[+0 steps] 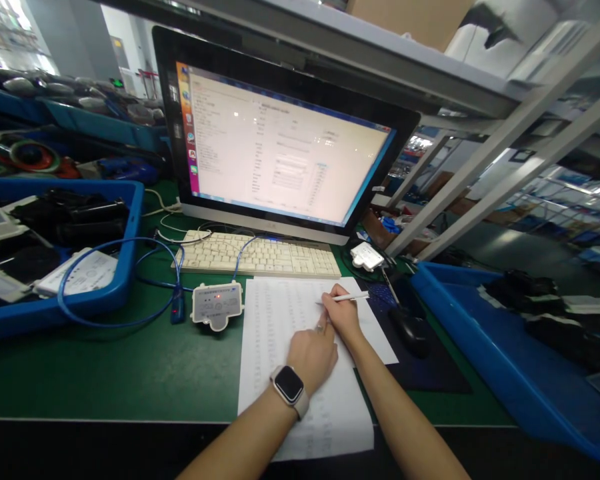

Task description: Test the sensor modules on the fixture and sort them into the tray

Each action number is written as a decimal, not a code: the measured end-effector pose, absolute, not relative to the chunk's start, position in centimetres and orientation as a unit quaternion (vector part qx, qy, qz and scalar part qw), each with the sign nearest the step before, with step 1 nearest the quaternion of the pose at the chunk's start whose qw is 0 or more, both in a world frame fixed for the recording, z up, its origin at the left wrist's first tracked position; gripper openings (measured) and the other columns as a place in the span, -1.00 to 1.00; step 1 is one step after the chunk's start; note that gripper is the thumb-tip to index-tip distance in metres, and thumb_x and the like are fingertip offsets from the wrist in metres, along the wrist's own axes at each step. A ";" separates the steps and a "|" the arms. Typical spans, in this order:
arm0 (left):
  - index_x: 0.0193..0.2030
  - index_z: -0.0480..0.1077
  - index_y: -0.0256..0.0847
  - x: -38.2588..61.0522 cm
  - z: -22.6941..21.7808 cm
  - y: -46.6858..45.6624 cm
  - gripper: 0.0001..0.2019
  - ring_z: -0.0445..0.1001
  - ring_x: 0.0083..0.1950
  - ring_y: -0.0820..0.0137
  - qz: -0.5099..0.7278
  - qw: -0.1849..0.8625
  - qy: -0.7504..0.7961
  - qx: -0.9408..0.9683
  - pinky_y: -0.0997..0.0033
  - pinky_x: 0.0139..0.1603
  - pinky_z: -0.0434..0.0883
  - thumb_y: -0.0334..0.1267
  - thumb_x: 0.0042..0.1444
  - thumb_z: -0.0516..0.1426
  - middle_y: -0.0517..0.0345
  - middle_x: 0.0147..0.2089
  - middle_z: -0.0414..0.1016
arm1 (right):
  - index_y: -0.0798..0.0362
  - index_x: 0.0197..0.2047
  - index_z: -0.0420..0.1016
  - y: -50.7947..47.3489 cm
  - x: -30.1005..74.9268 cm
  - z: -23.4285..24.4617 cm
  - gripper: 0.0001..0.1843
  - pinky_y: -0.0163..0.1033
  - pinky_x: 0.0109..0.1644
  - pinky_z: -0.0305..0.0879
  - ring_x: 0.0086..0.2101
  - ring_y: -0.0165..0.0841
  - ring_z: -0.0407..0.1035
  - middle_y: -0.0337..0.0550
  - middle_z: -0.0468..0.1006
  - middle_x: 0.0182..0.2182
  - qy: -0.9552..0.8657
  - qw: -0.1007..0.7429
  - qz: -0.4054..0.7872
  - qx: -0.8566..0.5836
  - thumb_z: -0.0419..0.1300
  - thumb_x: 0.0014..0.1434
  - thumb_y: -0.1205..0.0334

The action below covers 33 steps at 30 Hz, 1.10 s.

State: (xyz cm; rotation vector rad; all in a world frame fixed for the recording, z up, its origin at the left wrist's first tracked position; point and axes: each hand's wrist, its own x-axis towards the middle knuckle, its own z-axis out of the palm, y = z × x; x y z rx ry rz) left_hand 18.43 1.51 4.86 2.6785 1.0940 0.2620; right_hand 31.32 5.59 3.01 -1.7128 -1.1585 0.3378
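A white pen [356, 295] is gripped in my right hand [344, 317], its tip close to the upper right part of a printed sheet of paper [266, 333]. Flat on that sheet rests my left hand [312, 355], its index finger stretched toward the pen tip; the other fingers are partly hidden. A watch [289, 385] is on the left wrist. Rows of print run down the sheet, too blurred to read. More white paper lies under my right hand. To the left sits a small white-and-grey electronic module [217, 304] with a red light lit.
Behind the papers are a keyboard [260, 255] and a lit monitor [285, 147]. A blue cable [125, 323] loops by a blue adapter [178, 305]. Blue bins [136, 220] [460, 333] flank the green table. A black mouse [409, 331] sits right, near another white module [367, 256].
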 end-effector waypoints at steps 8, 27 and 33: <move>0.07 0.22 -0.33 18.4 5.1 1.5 -0.65 0.51 -0.28 0.26 0.081 0.118 0.375 0.916 0.29 -0.35 0.43 -0.22 0.20 -0.04 -0.27 0.22 0.20 | -0.03 -0.69 0.09 5.4 31.1 3.3 -0.76 -0.32 -0.50 0.08 -0.64 -0.43 0.13 -0.39 0.22 -0.79 -0.480 0.492 0.133 -0.715 0.08 -0.13 0.19; 0.07 0.23 -0.34 18.4 5.3 1.5 -0.65 0.52 -0.30 0.25 0.083 0.114 0.375 0.916 0.27 -0.38 0.42 -0.22 0.20 -0.05 -0.25 0.23 0.20 | -0.03 -0.69 0.06 5.4 31.2 3.3 -0.77 -0.32 -0.49 0.04 -0.64 -0.44 0.09 -0.41 0.15 -0.78 -0.476 0.494 0.115 -0.719 0.07 -0.14 0.23; 0.05 0.24 -0.34 18.4 5.4 1.5 -0.67 0.52 -0.30 0.25 0.075 0.118 0.372 0.918 0.27 -0.36 0.43 -0.22 0.20 -0.05 -0.24 0.24 0.18 | -0.02 -0.70 0.08 5.5 31.1 3.3 -0.76 -0.32 -0.48 0.06 -0.63 -0.44 0.10 -0.40 0.17 -0.78 -0.481 0.493 0.121 -0.714 0.08 -0.13 0.21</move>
